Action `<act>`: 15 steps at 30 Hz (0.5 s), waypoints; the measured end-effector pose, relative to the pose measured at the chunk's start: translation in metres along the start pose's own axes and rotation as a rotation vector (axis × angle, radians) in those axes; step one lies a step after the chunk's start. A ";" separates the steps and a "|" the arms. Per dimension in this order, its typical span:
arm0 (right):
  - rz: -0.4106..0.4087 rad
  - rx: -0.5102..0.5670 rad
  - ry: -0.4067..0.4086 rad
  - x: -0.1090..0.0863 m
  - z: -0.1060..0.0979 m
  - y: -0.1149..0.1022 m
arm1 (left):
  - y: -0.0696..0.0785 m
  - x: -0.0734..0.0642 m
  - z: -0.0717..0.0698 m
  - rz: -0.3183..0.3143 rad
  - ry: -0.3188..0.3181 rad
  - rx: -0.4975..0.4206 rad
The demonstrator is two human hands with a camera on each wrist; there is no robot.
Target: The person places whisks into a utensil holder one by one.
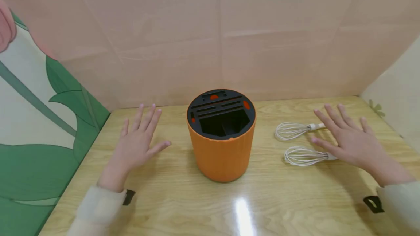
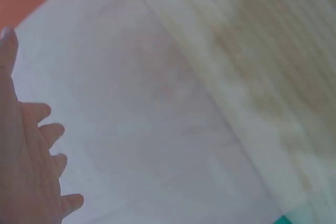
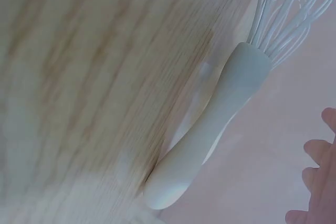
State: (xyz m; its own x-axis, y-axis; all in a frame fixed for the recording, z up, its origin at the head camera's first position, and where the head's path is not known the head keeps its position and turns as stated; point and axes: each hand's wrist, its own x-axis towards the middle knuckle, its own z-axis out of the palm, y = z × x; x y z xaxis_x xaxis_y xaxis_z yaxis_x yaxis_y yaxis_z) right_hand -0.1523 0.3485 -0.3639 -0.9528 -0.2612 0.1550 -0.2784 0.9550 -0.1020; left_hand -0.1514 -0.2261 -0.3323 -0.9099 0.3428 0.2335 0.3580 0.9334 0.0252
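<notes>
An orange round utensil holder (image 1: 223, 156) with a black slotted top (image 1: 224, 114) stands upright mid-table. To its right lie two white whisks, a farther whisk (image 1: 293, 130) and a nearer whisk (image 1: 305, 156), wire ends pointing left. My right hand (image 1: 352, 139) hovers with spread fingers over their handle ends, hiding part of them. One whisk's pale handle (image 3: 210, 124) shows whole in the right wrist view. Left of the holder, my left hand (image 1: 136, 146) is spread above the table and holds nothing. In the left wrist view, its fingers (image 2: 51, 132) are extended.
The light wood table (image 1: 183, 207) ends at a pinkish covered wall (image 1: 164, 46) behind. A green and white leaf-patterned panel (image 1: 65, 119) borders the left side, and a pale wall (image 1: 398, 94) the right. Dark straps (image 1: 373, 204) hang at the cuffs.
</notes>
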 end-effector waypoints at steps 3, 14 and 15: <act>-0.009 0.000 0.014 -0.004 0.000 0.001 | 0.012 -0.005 -0.010 0.033 0.020 0.033; -0.022 0.025 -0.022 -0.017 -0.002 0.003 | 0.045 -0.016 -0.032 0.135 0.162 0.073; -0.025 0.026 -0.028 -0.019 -0.002 0.004 | 0.049 -0.016 -0.034 0.151 0.176 0.073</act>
State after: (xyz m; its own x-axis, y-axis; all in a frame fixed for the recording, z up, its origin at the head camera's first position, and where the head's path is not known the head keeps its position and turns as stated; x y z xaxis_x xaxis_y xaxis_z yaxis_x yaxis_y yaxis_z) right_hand -0.1352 0.3570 -0.3656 -0.9483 -0.2894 0.1301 -0.3052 0.9441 -0.1244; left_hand -0.1119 -0.1897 -0.3017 -0.7946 0.4607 0.3954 0.4650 0.8806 -0.0914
